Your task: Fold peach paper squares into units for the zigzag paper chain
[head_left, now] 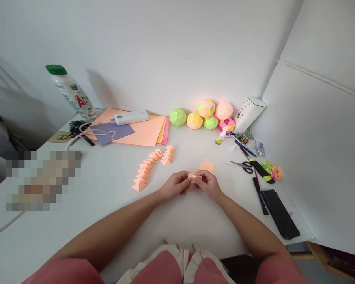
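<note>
Between my two hands is a small piece of peach paper [195, 178], which looks folded. My left hand [177, 184] pinches its left end between thumb and fingers. At the other end, my right hand [209, 184] grips it the same way. Just behind the right hand lies a flat peach paper square [207, 165], partly covered by the fingers. To the left, a long curved row of folded peach paper pieces [144, 170] stands on the white table [177, 225], with a shorter row [167, 155] beside it.
Several paper balls [194, 120] sit against the wall. Sheets of coloured paper [148, 132] lie under a white power bank [131, 117]. A bottle [73, 94] stands back left. On the right are glue [220, 137], scissors [244, 165], a cutter [262, 170] and a black phone [280, 213].
</note>
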